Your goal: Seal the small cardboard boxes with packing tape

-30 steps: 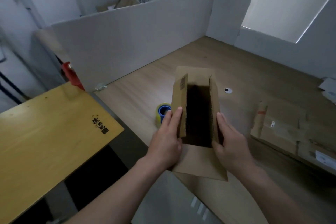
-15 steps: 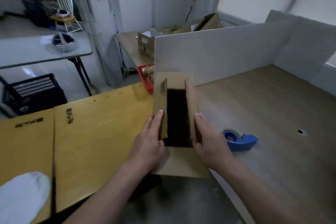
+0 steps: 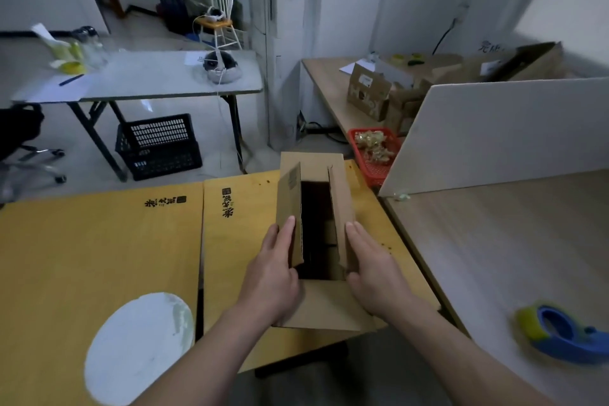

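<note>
As I read the view from its left edge, a white round object [image 3: 138, 346] lies on the yellow worktop [image 3: 82, 241], which is made of two panels set side by side, each printed with black characters. Beyond it, on the floor, a black crate [image 3: 158, 145] stands under a grey table [image 3: 138, 82].

At centre, my left hand [image 3: 273, 277] lies flat against the outer face of the left side flap of the cardboard box [image 3: 316, 303], fingers straight and together, curled round nothing. The box is over the right-hand yellow panel, near its right edge. I cannot tell whether it rests on the panel or is held just above it. Its top is open: both long side flaps stand upright, the far flap leans away and the near flap is folded out towards me. The inside is dark. My right hand [image 3: 375, 277] mirrors the left, with straight fingers pressed along the right side flap.

Further right, a red basket [image 3: 375, 168] sits beside a white partition board [image 3: 494, 132]. In front of the board is a wooden worktop [image 3: 494, 257], where a blue tape dispenser [image 3: 563, 336] with a yellowish roll lies, blurred, well apart from the box and both hands.
</note>
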